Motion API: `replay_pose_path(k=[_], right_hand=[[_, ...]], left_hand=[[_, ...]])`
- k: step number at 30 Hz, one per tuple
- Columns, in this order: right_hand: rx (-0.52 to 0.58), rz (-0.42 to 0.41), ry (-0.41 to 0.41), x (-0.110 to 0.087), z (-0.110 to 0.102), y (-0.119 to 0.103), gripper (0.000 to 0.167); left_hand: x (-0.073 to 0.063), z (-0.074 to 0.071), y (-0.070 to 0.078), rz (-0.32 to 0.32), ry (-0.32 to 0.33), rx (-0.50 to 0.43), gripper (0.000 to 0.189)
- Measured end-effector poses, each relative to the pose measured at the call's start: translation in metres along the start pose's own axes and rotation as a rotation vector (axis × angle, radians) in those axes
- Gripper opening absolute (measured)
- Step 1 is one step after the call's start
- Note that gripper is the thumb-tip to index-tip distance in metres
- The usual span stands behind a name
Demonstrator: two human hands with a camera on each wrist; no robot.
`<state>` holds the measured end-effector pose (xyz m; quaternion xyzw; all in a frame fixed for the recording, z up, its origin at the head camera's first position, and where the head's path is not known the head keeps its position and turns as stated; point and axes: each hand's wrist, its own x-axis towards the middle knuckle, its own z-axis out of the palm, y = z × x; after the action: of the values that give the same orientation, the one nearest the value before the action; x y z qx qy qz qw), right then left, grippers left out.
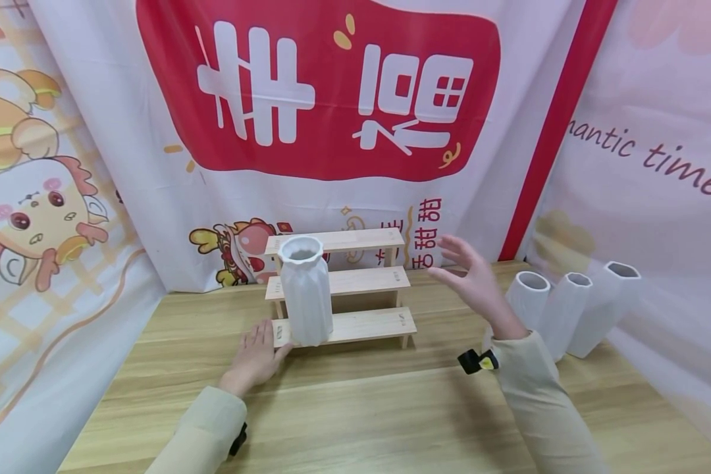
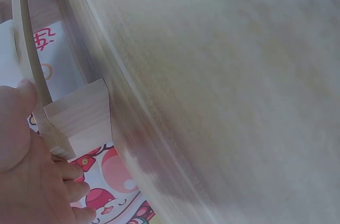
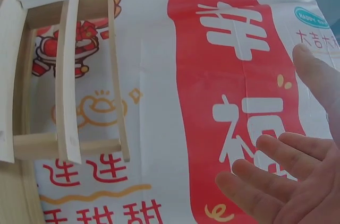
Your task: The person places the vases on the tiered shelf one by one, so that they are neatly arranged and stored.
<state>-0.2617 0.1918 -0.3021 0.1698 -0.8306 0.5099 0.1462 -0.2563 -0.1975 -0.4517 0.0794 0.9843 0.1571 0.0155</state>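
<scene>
A white fluted vase (image 1: 308, 299) stands upright on the left part of the lowest board of a three-tier wooden step shelf (image 1: 370, 326). My left hand (image 1: 253, 355) rests against the left end of that lowest board, thumb along its front and fingers beside the end. In the left wrist view, the left hand (image 2: 32, 176) is at the board's corner with the thumb tip touching its edge. Up in the air to the right of the shelf, my right hand (image 1: 471, 280) has its fingers spread and holds nothing. The right wrist view shows that hand (image 3: 297, 181) with extended fingers.
At the right of the wooden table (image 1: 355, 408) stand three white vases: a round-mouthed one (image 1: 530, 299), a slim one (image 1: 565, 316) and a wider angular one (image 1: 604, 313). A printed cloth (image 1: 332, 155) hangs right behind the shelf, with more cloth on both sides.
</scene>
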Motion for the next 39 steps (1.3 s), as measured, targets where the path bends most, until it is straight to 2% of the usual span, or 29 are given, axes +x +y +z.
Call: replay_pose_path(k=[7,15,22,26,39], right_hand=[[-0.053,0.018,0.040,-0.007,-0.018,0.007,0.066],[-0.083,0.023,0.066,-0.014,-0.042,0.006,0.067],[-0.141,0.073,0.110,-0.019,-0.062,0.012,0.066],[-0.137,0.080,0.139,-0.022,-0.073,0.018,0.065],[-0.123,0.096,0.227,-0.036,-0.092,0.042,0.068]], left_hand=[[-0.001,-0.001,0.000,-0.001,0.004,0.013,0.075],[-0.001,-0.002,0.002,-0.003,0.001,0.001,0.075],[-0.001,0.001,-0.001,0.008,0.012,-0.013,0.077],[-0.003,-0.003,0.004,-0.009,-0.003,-0.010,0.075],[-0.002,0.000,0.002,0.000,0.010,-0.015,0.078]])
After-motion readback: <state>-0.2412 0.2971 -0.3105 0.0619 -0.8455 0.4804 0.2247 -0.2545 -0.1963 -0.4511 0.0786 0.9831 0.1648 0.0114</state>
